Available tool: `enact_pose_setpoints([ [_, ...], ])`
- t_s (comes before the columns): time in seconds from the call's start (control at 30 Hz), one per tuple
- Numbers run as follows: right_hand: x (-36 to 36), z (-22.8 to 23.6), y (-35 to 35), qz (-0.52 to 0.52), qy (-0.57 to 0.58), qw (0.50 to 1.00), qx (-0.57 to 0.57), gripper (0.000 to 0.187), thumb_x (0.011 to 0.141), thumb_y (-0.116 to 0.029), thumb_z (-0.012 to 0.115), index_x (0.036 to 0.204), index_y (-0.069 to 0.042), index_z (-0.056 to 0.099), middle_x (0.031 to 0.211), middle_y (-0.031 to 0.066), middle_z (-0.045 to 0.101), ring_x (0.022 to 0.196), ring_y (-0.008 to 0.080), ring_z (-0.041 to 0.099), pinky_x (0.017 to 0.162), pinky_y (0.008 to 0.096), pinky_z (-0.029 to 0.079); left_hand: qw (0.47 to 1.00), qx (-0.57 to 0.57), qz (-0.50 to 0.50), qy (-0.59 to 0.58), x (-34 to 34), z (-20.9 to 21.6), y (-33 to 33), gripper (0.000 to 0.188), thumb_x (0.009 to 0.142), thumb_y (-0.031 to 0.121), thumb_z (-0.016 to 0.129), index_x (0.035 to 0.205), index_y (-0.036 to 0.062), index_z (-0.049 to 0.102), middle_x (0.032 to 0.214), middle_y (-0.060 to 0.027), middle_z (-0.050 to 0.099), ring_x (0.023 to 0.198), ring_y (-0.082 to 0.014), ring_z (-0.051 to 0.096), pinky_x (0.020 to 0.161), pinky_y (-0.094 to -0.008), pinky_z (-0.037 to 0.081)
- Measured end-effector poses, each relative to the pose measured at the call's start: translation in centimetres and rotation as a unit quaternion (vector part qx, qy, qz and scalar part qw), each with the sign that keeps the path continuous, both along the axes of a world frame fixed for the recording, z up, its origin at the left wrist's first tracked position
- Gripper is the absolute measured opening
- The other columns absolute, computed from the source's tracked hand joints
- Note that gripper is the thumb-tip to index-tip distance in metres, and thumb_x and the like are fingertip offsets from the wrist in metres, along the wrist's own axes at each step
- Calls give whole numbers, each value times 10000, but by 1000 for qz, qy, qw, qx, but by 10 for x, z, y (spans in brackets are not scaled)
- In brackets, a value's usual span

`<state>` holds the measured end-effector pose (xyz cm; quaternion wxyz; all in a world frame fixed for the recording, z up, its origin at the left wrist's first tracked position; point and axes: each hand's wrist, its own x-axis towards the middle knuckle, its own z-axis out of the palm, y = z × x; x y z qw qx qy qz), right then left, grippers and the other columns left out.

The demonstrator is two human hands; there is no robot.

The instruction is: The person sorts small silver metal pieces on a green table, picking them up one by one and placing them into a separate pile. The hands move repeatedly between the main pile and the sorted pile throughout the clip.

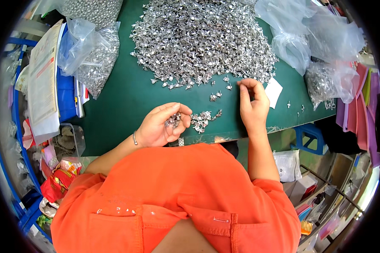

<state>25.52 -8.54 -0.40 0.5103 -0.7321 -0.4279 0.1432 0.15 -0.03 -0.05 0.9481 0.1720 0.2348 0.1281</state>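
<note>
A large heap of small shiny silver metal pieces [202, 40] covers the far middle of the green table [118, 111]. My left hand [166, 122] is cupped near the front edge, fingers curled around several of these metal pieces [173, 120]. Just right of it lies a small cluster of the same pieces [201, 121]. My right hand [254, 101] is raised by the heap's near right edge, thumb and fingertips drawn together. Whatever they may pinch is too small to see. A few stray pieces [215, 96] lie between the hands and the heap.
Clear plastic bags of metal parts [99, 59] stand at the left, with more bags [325, 80] at the right. A white paper slip [273, 92] lies beside my right hand. Blue shelving and a papers stack [44, 84] border the left; a blue stool [310, 138] stands below right.
</note>
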Motion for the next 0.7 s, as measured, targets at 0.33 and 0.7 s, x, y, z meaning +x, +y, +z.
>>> enact_pose_setpoints([
  [0.33,5,5,-5,134,-131,982,16,171,772,95,690,889,-17,635,885,117,662,815,301,640,727,360,520,1000,0,0,-5,-1,1,1,311,1071,237,406,1108,0,605,915,-97,629,617,-94,457,453,-221,391],
  [0.7,-6,3,-8,73,-187,979,27,190,749,72,726,874,-29,625,867,103,656,813,296,633,717,370,516,1000,-2,-3,-4,0,1,2,312,1075,240,399,1108,7,604,916,-100,630,616,-98,462,461,-226,407],
])
